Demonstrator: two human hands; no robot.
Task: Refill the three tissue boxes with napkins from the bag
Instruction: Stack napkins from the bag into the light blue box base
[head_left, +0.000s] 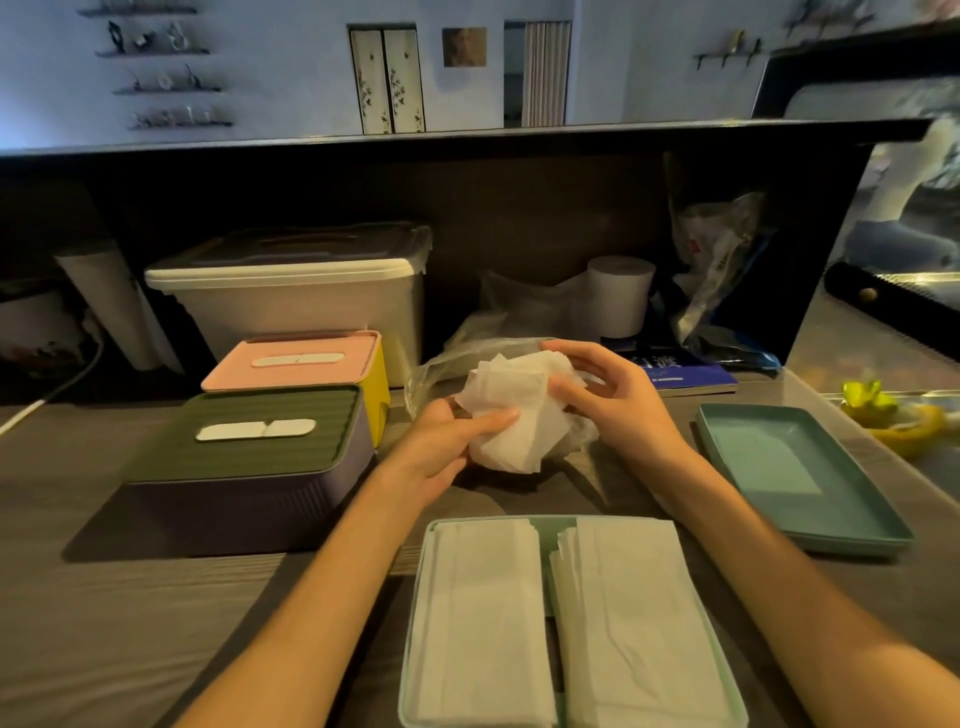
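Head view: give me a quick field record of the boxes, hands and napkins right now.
open box: pale green tissue box, nearest, two white napkin stacks side by side inside
its lid: teal lid on the table, right
closed boxes: green-lidded purple box; pink-lidded yellow box behind it
left hand: holds white napkin bundle
right hand: grips the same bundle
bag: clear plastic bag behind the bundle

A single head-worn wide-angle view looks forward and down, close over the grey wood-grain table (156, 613), reaching a pale-blue back wall (291, 78) far behind.
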